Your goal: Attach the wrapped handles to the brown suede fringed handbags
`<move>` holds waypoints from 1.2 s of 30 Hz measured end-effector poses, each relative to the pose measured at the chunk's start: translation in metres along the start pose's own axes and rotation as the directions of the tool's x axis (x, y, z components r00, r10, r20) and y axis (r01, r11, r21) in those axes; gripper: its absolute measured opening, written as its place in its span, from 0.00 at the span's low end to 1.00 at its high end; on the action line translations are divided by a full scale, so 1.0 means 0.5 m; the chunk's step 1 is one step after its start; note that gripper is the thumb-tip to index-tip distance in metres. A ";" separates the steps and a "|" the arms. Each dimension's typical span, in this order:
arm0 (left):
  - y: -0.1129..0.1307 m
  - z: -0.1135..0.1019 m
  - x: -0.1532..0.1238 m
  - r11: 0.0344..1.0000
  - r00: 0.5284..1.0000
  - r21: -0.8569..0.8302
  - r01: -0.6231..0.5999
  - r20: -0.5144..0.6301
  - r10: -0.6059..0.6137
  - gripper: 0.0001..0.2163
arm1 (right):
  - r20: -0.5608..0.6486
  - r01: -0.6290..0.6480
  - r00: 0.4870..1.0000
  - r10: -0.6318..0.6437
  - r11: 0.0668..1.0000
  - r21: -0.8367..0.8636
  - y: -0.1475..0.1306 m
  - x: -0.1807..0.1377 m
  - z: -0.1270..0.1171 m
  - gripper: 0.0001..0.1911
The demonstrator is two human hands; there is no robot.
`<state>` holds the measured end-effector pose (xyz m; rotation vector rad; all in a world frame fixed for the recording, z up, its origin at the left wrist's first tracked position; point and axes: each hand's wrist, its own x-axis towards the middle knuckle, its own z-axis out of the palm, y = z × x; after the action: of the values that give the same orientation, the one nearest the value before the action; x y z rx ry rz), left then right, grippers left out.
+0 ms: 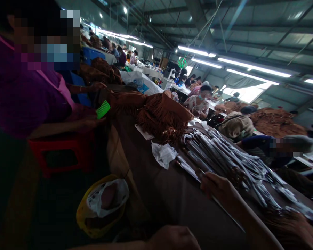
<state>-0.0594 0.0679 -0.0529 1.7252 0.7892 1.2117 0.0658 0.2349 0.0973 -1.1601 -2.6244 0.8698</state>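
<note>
My right hand (216,184) reaches over the brown-covered table, its fingers closed around a thin, dark strap (190,166) with pale wrapping along it. Beside it lies a pile of similar brown straps (219,152), many wrapped in clear plastic, with metal fittings among them. Low in the view is my left hand (173,238), near the table's front side; its fingers are dark and mostly cut off by the frame edge. Farther up the table rest brown fringed bags (164,111). Crumpled white paper (163,154) sits between the bags and the straps.
At the left, a person in purple (28,93) holds a green comb (103,109) beside a red stool (62,152). A yellow plastic bag (80,217) with a white liner stands on the floor by the table. Other workers and brown piles (276,121) lie beyond.
</note>
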 end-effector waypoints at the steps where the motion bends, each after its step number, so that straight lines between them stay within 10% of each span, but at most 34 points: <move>1: 0.020 -0.018 0.005 1.000 0.995 0.020 0.015 -0.094 -0.013 0.18 | 0.057 -0.032 0.998 0.029 0.998 0.060 -0.015 -0.021 0.003 0.21; 6: 0.122 -0.103 0.049 0.956 0.811 -0.105 0.274 -0.510 -0.288 0.11 | 0.200 -0.091 0.979 0.050 0.975 0.202 -0.054 -0.093 0.046 0.22; 11: 0.128 -0.094 0.078 0.941 0.837 -0.268 0.207 -0.450 -0.312 0.14 | 0.216 -0.087 0.975 0.047 0.979 0.184 -0.063 -0.127 0.081 0.22; 22: 0.070 -0.076 0.108 0.792 0.739 -0.494 0.359 -0.368 -0.564 0.19 | 0.224 -0.156 0.969 0.105 0.962 0.225 0.031 -0.166 0.071 0.25; 29: 0.071 -0.057 0.114 0.794 0.752 -0.476 0.379 -0.342 -0.564 0.20 | 0.101 -0.102 0.991 0.082 0.974 0.202 -0.013 -0.145 0.090 0.25; 36: 0.085 -0.053 0.099 0.876 0.865 -0.423 0.233 -0.322 -0.385 0.15 | 0.334 -0.254 0.936 0.111 0.870 0.423 -0.034 -0.154 0.087 0.31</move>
<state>-0.0674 0.0994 0.0093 1.0018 0.9648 1.3935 0.0932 0.1512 0.0786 -1.2289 -2.3222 1.7216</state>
